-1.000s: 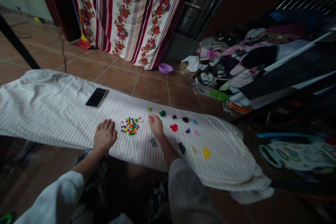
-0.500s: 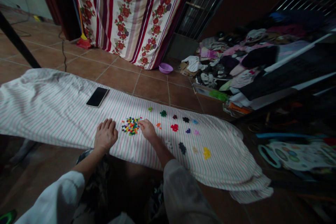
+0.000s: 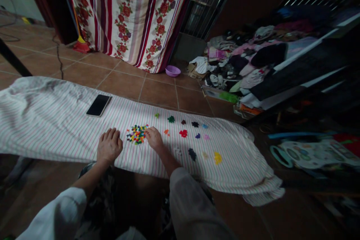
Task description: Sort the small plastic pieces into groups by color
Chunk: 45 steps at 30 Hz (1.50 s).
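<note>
A mixed heap of tiny coloured pieces [image 3: 137, 134], too small to name, lies on the striped cloth [image 3: 64, 127]. At its right edge my right hand [image 3: 154, 138] has its fingertips pinched together; anything between them is hidden. My left hand [image 3: 109, 146] rests palm down on the cloth, left of the heap, fingers stretched out. Small single-colour groups lie to the right, among them dark green [image 3: 171, 119], black [image 3: 195, 124], orange [image 3: 167, 132], red [image 3: 183, 133], white [image 3: 177, 151], dark grey [image 3: 192, 154] and yellow pieces [image 3: 217, 158].
A phone [image 3: 99, 105] lies on the cloth beyond my left hand. On the tiled floor are a purple basin [image 3: 172, 71] and a red-and-yellow broom [image 3: 81, 46], near a floral curtain [image 3: 135, 18]. Piled clothes [image 3: 247, 60] fill the right background.
The whole scene has shifted slightly left in view as the head moved. My right hand stays pinched at the heap's edge, and my left hand still rests on the cloth.
</note>
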Tool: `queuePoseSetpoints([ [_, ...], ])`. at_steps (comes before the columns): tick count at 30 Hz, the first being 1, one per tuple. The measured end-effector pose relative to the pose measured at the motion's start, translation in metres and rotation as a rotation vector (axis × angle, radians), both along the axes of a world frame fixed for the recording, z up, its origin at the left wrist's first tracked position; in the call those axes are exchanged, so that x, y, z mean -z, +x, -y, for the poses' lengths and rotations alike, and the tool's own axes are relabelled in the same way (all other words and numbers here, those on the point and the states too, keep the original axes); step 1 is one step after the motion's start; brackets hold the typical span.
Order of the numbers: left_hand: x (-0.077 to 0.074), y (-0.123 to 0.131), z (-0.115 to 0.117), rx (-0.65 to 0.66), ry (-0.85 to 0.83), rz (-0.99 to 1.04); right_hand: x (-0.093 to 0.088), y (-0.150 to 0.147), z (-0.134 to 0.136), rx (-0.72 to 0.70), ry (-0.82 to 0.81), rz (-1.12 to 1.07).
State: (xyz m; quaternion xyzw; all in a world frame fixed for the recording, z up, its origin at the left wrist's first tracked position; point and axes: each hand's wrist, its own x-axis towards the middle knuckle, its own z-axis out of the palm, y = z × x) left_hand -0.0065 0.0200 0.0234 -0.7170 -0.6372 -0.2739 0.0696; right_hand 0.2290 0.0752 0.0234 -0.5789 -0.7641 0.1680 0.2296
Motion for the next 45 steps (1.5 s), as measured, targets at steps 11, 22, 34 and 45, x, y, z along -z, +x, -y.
queuePoseSetpoints([
  [11,-0.003,0.000,0.000,0.002,-0.009,-0.046,-0.001,0.003,0.002,-0.018,-0.024,-0.061],
  [22,0.000,-0.001,0.000,-0.002,0.008,-0.058,-0.002,0.004,0.007,0.060,0.027,-0.180],
  [34,-0.001,-0.001,-0.001,-0.007,-0.023,-0.063,-0.025,0.084,0.014,0.345,0.102,-0.133],
  [45,-0.001,-0.001,-0.001,-0.029,0.014,-0.111,-0.006,0.117,0.014,0.342,-0.053,0.011],
])
